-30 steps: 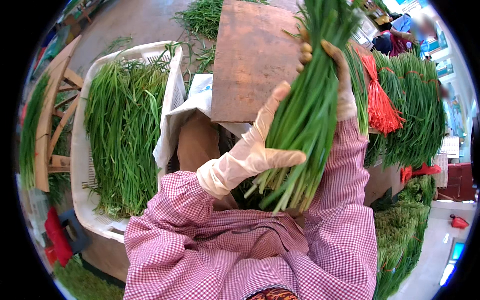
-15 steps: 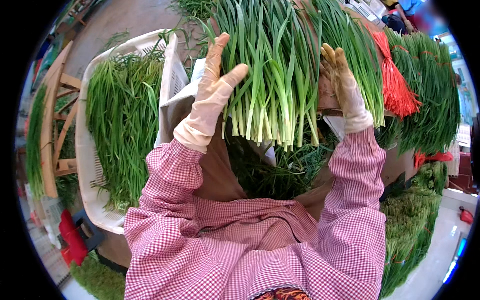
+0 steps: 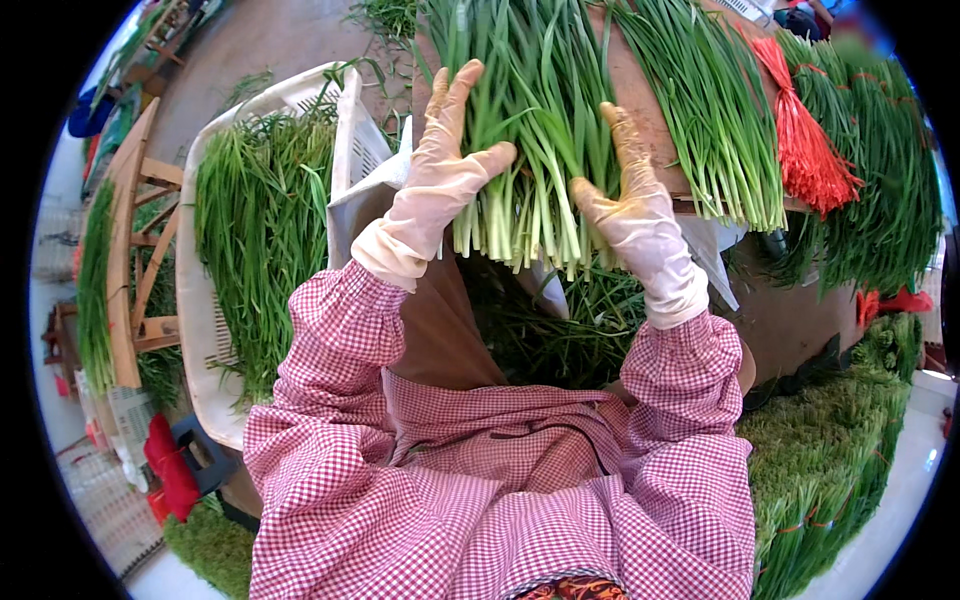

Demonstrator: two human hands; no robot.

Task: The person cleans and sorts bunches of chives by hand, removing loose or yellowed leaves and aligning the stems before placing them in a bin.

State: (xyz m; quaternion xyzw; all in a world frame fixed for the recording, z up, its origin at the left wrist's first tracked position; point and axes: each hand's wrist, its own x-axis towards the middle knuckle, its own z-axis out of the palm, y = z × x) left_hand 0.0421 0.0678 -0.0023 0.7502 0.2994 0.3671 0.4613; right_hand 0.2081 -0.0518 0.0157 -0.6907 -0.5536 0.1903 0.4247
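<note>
A loose pile of garlic chives point(image 3: 545, 130) lies on a board before me, its pale cut ends toward me past the edge. My left hand point(image 3: 445, 165), in a cream rubber glove, rests along the pile's left side with fingers and thumb apart. Against the right side is my right hand point(image 3: 635, 205), gloved alike, its fingers stretched away from me and its thumb over the stalks. Both hands are open and flank the pile without closing round it. A second, thinner spread of chives point(image 3: 710, 130) lies to the right, apart from the pile.
On the left stands a white plastic crate point(image 3: 190, 300) full of chives, beside a wooden frame point(image 3: 125, 300). Red ties point(image 3: 800, 130) hang over the board at right, next to tied bunches point(image 3: 870, 170). Trimmings point(image 3: 570, 330) lie below the board's edge. More bundles point(image 3: 830, 450) lie at lower right.
My right hand has moved left, off the second spread and onto the pile's right side. The pile is narrower, and bare board shows between the two. My left hand has shifted slightly right.
</note>
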